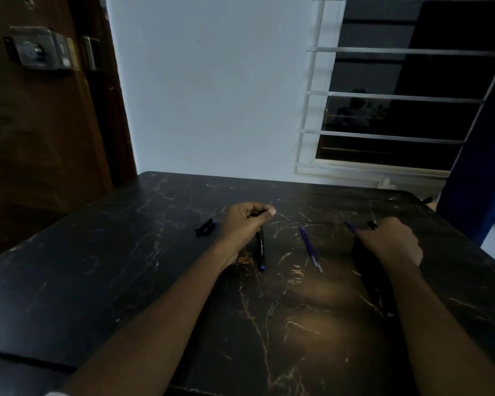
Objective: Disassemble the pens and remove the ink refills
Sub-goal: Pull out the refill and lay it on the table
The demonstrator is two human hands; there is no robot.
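Partway through: some refills are already out, and one pen is in hand.

The left hand [246,221] has its fingers curled round the top end of a black pen [260,250], whose barrel slants back toward the person, low over the counter [126,267]. The pen looks whole, so I judge it not yet opened. The right hand [389,241] is closed round a blue refill [351,226] that pokes out past the knuckles. A small black piece [371,224] shows beside it; I cannot tell whether that is gripped too. Loose refills [310,250] lie between the hands, and a black cap [205,226] lies left of the left hand.
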